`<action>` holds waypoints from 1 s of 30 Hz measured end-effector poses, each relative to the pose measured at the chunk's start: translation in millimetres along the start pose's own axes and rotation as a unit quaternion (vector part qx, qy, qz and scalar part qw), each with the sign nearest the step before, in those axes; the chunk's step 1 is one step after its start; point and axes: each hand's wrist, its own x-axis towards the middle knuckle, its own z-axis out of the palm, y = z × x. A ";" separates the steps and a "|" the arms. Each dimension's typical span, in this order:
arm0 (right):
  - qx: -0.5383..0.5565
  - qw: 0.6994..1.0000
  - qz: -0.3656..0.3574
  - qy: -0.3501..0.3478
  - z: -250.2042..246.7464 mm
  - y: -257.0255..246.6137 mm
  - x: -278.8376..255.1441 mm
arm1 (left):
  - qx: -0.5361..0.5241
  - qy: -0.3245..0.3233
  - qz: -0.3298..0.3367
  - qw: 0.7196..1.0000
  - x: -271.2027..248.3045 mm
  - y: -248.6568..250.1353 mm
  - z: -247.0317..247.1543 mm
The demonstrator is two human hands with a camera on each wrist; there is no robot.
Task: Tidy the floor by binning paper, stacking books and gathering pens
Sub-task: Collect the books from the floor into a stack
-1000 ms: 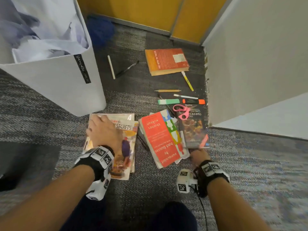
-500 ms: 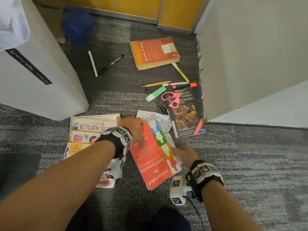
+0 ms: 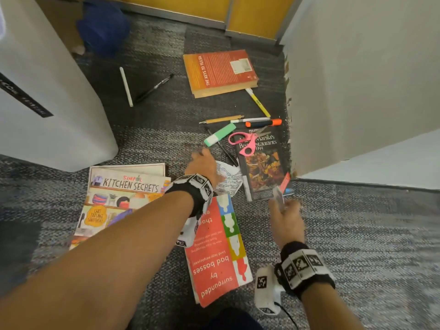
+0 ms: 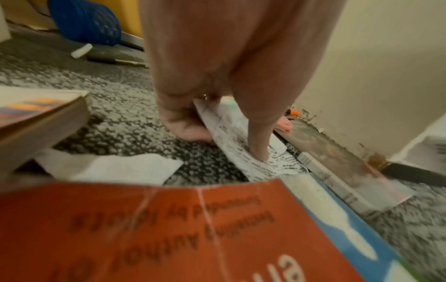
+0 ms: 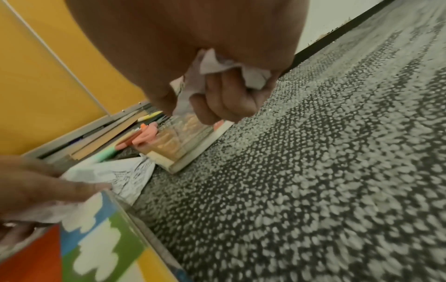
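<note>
My left hand reaches over the red book onto a printed paper sheet. In the left wrist view, the left hand pinches that sheet between thumb and forefinger. My right hand grips a crumpled paper scrap, which the right wrist view shows bunched in the curled fingers. The Kitchen Secrets book lies at left, a dark restaurant book at right, and an orange book farther off. Several pens and a green highlighter lie between them.
A white bin stands at the left. Pink scissors rest on the restaurant book. A white pen and a black pen lie near the bin. A white partition closes the right side; a blue object sits at the back.
My left hand left the Kitchen Secrets book, crossed the red book and reached the printed sheet. The red book slid toward me. My right hand rose holding a paper scrap.
</note>
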 end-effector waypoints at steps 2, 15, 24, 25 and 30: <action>-0.074 0.996 -0.009 -0.058 8.0 1.9 0.2 | 0.005 -0.041 0.064 0.997 -0.9 1.0 3.2; 0.135 0.989 -0.066 0.018 0.5 -92.2 -18.0 | -0.297 0.202 0.229 0.905 -86.6 -42.5 -156.2; 0.192 0.867 -0.456 0.053 -40.4 -324.7 -109.4 | -0.264 0.506 0.239 0.786 -182.0 -113.7 -278.4; 0.203 0.850 -0.483 0.058 -36.3 -344.2 -123.7 | -0.238 0.543 0.223 0.774 -186.9 -128.7 -285.8; 0.040 0.777 -0.625 0.064 12.7 -393.7 -177.7 | -0.039 0.506 0.066 0.859 -186.1 -194.0 -282.3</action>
